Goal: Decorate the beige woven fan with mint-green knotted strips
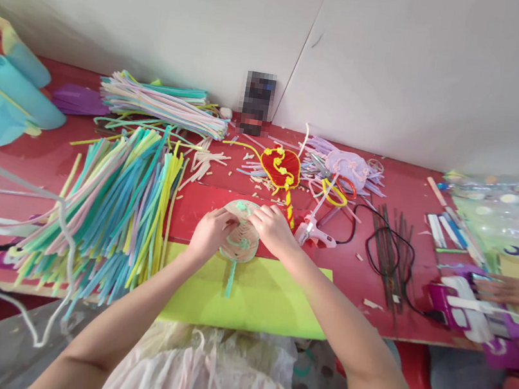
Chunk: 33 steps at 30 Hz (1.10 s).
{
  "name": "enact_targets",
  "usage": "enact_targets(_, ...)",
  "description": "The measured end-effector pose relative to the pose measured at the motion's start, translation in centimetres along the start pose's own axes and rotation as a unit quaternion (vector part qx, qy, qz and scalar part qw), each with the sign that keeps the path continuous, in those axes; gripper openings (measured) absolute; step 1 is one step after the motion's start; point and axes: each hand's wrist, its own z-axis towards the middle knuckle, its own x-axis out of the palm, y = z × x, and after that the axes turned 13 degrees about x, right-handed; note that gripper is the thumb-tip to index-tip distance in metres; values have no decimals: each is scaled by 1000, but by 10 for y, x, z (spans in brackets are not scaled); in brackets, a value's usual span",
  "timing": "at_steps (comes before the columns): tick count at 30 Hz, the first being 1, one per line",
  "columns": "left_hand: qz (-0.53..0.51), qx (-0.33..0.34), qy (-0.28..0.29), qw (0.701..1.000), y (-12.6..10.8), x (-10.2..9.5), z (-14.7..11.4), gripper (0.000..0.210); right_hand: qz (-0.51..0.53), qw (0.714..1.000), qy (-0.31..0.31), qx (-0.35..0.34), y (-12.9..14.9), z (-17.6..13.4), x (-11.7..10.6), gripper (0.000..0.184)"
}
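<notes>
In the head view, the left hand (pixel 211 231) and the right hand (pixel 274 228) are brought together over the upper half of a beige oval fan with mint-green flower shapes and a mint-green handle (pixel 241 234). The fingers of both are curled inward; whether the fan itself or a small piece is pinched cannot be told. The fan is laid flat across the far edge of a lime-green rectangular sheet (pixel 273 297), its handle pointed towards the body, presumably so that its upper part can be reached from both sides.

Beyond the sheet, a red fan edged in yellow (pixel 270 169) is laid, perhaps as a reference. Past the sheet's far right part, a white-and-pink glue gun (pixel 315 232) is placed, probably for quick reach, with yellow-and-orange-handled scissors (pixel 335 194) farther off. Left of the sheet, multicoloured fuzzy stems (pixel 112 198) are heaped, seemingly to keep colours at hand.
</notes>
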Motion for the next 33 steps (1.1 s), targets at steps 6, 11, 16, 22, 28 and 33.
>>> enact_targets(6, 12, -12, 1, 1000, 0, 1, -2, 11, 32, 999, 5, 11, 0, -4, 1, 17)
enact_targets(11, 18, -17, 11, 1000, 0, 0, -3, 12, 89, 985, -66, 128, 1, -22, -11, 24)
enact_targets(16, 41, -20, 19, 999, 2, 4, -4, 7, 152, 954, -105, 237, 17, -48, -12, 23)
enact_targets(22, 44, -23, 19, 999, 2, 4, -3, 4, 192, 938, -106, 268, 46, -62, 6, 26)
enact_targets(28, 47, -30, 26, 998, -3, 0, -4, 4, 209, 932, -92, 280, 56, -67, 25, 29)
enact_targets(33, 55, -54, 32, 996, -9, -1, -8, 6, 219, 930, -94, 278, 57, -70, 29, 31)
